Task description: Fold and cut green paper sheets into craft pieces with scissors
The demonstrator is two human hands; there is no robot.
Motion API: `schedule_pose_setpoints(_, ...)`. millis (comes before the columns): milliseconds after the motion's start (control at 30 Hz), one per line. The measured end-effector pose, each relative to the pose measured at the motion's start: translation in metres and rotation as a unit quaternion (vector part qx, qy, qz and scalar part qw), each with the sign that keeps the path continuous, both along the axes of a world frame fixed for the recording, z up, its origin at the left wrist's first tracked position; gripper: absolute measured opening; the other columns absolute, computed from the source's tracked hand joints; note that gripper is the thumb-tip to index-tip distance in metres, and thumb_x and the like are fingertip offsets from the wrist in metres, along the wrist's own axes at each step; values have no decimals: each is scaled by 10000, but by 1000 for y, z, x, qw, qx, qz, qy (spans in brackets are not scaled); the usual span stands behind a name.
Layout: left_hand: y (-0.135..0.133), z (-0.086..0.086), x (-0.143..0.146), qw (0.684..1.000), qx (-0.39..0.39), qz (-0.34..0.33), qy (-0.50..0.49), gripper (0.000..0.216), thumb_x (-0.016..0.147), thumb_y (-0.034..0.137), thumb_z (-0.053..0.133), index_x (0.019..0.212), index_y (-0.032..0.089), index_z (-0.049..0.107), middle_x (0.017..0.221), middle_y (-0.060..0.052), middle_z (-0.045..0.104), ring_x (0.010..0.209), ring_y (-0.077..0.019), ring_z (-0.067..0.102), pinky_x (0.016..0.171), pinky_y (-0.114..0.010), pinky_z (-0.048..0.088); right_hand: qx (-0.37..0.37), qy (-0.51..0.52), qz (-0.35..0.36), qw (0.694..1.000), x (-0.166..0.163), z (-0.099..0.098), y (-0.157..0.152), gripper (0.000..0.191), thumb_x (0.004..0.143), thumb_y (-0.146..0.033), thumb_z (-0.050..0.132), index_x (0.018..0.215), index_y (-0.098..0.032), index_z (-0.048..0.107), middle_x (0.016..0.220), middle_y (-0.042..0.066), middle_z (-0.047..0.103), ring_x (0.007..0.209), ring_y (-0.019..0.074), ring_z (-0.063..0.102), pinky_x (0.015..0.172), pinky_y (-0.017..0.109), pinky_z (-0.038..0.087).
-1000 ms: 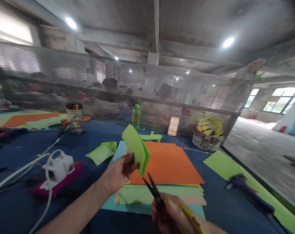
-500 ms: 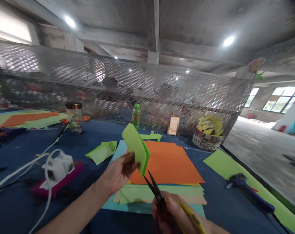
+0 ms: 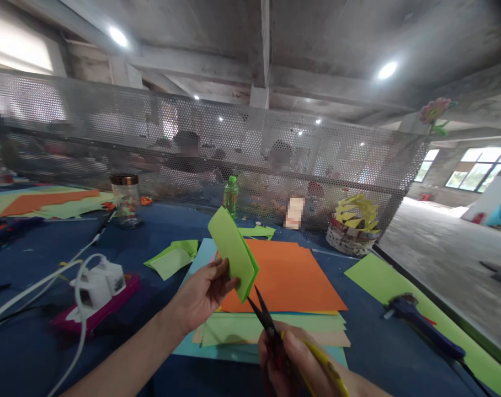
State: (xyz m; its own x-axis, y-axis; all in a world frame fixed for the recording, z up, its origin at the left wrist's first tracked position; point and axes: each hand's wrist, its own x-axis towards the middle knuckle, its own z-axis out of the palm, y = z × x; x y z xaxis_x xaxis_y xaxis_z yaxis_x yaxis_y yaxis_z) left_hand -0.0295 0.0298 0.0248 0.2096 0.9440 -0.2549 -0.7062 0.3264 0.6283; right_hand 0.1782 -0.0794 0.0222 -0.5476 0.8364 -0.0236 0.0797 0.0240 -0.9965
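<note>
My left hand (image 3: pixel 203 295) pinches a folded light green paper (image 3: pixel 233 251) and holds it upright above the table. My right hand (image 3: pixel 294 366) grips yellow-handled scissors (image 3: pixel 271 325); their black blades are parted and point up at the lower edge of the folded paper. Beneath both hands lies a stack of paper sheets with an orange sheet (image 3: pixel 289 275) on top and green and light blue sheets under it.
A blue table (image 3: pixel 159 220) carries a white power strip on a magenta tray (image 3: pixel 97 286), a glass jar (image 3: pixel 127 199), a green bottle (image 3: pixel 230 196), folded green paper (image 3: pixel 172 258), a woven basket (image 3: pixel 353 229) and a blue glue gun (image 3: pixel 424 325). A perforated metal screen (image 3: pixel 110 143) stands behind; people sit beyond it.
The scissors have moved up and a little right, so the blade tips now reach the bottom edge of the folded green paper. The left hand has tilted the paper slightly.
</note>
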Motion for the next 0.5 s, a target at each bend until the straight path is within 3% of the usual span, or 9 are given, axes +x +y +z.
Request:
schedule_pose_setpoints(133,-2,-3,3,999,23,-6,31,184,924,28,448,859,119,594,727,-26,706,591,-134,707,520,-207,611,4,27,3,1000,2,-11,8,618,900,-698,276,978,-152,555,590,-5,489,553,127,483,518,219,364)
schedule_pose_setpoints(300,-3,-8,3,993,78,-46,79,126,907,69,512,982,120,599,880,-74,722,700,-163,723,598,-233,623,-43,94,27,994,7,-27,18,606,872,-723,307,990,-169,522,641,8,532,544,134,526,539,255,435)
schedule_pose_setpoints(400,-2,-10,2,992,93,-41,77,126,889,73,545,991,131,592,883,-61,713,703,-159,717,609,-236,621,-59,94,50,993,10,-33,25,632,823,-763,376,995,-172,523,705,24,553,622,158,568,603,287,466)
schedule_pose_setpoints(500,-1,-11,0,991,108,-42,61,126,860,70,587,959,147,594,850,-29,700,697,-144,708,630,-232,616,-81,96,79,989,11,-41,33,683,753,-815,426,980,-177,509,689,4,552,565,136,547,571,272,463)
